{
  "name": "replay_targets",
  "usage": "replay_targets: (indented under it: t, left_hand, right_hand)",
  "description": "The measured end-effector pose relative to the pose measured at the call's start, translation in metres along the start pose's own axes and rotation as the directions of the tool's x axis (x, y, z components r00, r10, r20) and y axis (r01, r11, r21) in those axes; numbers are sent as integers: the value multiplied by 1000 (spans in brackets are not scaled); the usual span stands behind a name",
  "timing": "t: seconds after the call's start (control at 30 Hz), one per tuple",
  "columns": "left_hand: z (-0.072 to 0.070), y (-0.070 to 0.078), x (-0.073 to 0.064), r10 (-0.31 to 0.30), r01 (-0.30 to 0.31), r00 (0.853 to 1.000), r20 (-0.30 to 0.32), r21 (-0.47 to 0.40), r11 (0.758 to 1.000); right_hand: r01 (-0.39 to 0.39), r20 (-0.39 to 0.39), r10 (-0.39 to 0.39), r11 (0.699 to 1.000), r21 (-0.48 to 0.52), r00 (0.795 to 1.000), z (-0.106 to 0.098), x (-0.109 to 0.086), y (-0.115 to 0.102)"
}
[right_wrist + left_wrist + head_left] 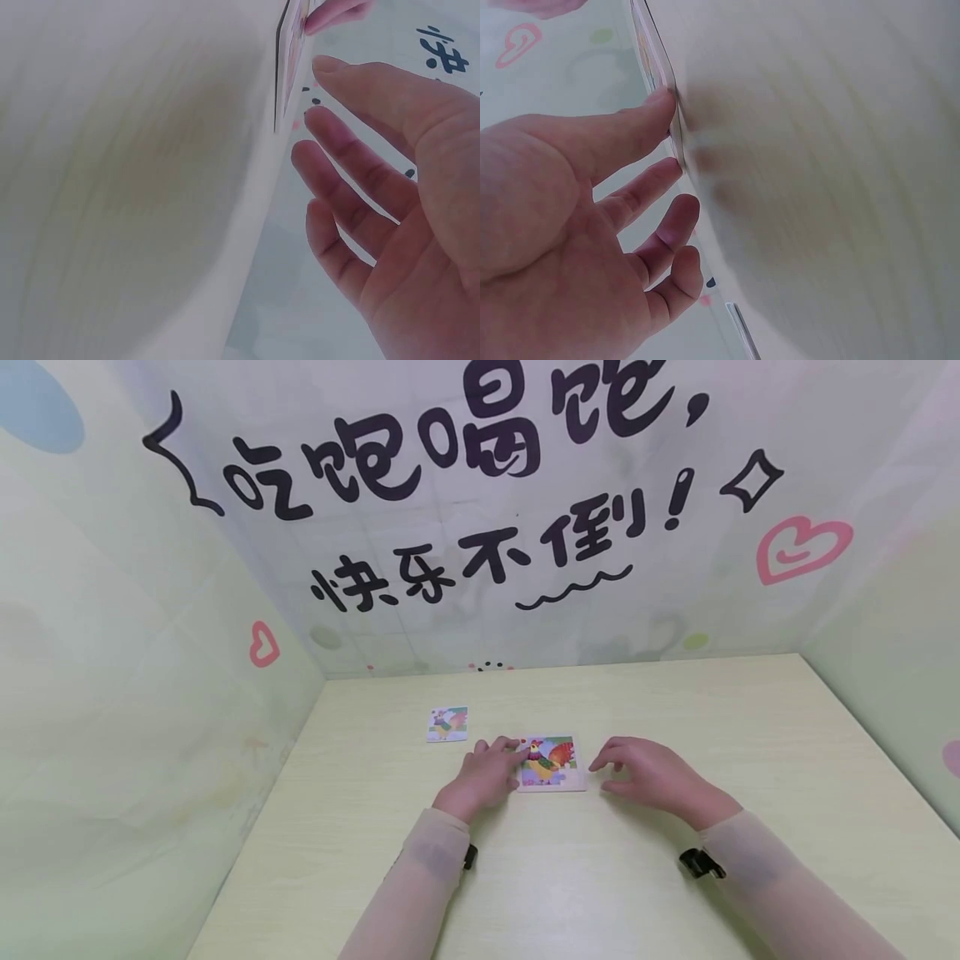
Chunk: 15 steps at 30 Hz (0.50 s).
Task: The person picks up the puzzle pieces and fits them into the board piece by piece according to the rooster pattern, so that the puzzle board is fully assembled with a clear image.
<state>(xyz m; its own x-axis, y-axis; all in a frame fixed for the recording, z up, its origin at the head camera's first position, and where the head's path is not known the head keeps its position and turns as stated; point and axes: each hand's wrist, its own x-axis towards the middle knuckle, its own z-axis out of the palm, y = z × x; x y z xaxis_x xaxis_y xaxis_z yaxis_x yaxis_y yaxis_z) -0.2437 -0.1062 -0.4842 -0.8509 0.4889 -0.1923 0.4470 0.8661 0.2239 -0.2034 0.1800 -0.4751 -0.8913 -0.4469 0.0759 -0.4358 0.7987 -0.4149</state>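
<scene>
A jigsaw puzzle (547, 762) with a colourful rooster picture lies flat on the table in a pale frame. Its lower right part shows a bare, pale patch. At its left edge is my left hand (489, 774), one finger reaching over the upper left of the picture. In the left wrist view the thumb (660, 106) touches the frame's edge, while the other fingers are loosely bent. My right hand (651, 777) hovers just right of the frame, apart from it. Nothing is in its relaxed fingers (330, 131).
A square card (447, 724) with a paler rooster picture lies behind and left of the puzzle. The light wooden table (360, 827) is bordered by printed cloth walls (420, 635) at the back and both sides. A dark band device (702, 863) sits at the right wrist.
</scene>
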Motion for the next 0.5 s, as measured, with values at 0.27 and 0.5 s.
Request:
replay_targets:
  t: [0.27,0.5]
  left_hand:
    - [-1,1,-2,4,-4,1000,0,-10,1000]
    - [-2,2,-2,1,-1,1000,4,0,1000]
  right_hand:
    - [-17,-10,17,1000,18,1000,-11,-14,10]
    - [-37,-18,38,999,34,999,-18,-26,21]
